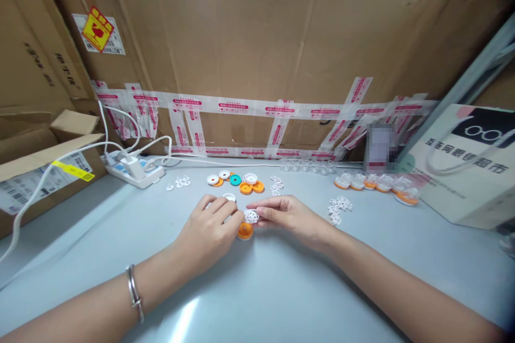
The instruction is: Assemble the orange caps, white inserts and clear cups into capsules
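Note:
My right hand (292,217) pinches a white openwork plastic disc (251,216) between thumb and fingers. Just below the disc in view is an orange round plastic cap (245,231); whether the two touch is unclear. My left hand (215,228), with a silver bracelet on the wrist, is closed, its curled fingertips beside the disc and cap. What those fingertips grip is hidden behind the hand. A white round cap (229,198) shows partly behind my left knuckles.
Several orange caps (246,188), white caps (224,174) and a teal cap (235,179) lie behind my hands. Openwork discs (340,204) and clear-topped orange pieces (383,183) are at right. A power strip (137,170), cardboard box (241,53) and paper bag (462,171) border the table.

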Tool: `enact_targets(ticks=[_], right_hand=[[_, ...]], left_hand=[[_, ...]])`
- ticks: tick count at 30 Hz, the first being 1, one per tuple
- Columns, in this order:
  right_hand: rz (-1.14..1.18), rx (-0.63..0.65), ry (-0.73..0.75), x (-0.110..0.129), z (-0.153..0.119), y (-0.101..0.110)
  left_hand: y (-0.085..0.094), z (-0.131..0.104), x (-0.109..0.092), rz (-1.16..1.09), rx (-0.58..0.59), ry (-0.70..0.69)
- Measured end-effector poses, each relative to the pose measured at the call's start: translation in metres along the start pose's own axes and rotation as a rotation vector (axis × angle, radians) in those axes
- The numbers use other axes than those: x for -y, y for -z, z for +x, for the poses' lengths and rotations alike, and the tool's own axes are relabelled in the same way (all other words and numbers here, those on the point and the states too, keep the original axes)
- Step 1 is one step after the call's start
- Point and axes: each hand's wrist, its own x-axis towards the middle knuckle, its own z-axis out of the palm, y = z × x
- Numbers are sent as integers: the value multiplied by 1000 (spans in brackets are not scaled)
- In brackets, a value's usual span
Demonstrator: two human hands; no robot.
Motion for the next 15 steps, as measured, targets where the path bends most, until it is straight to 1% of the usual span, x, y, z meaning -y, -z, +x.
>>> enact_targets(ticks=[3, 11, 15], right_hand=[[14, -19, -1, -1, 1, 0], [85, 18, -13, -2, 1, -1], [55, 36, 3, -3, 2, -1]], left_hand=[[-2, -1, 0, -41, 12, 34], [-3, -2, 0, -81, 36, 71], [-5, -2, 0, -100, 22, 79]])
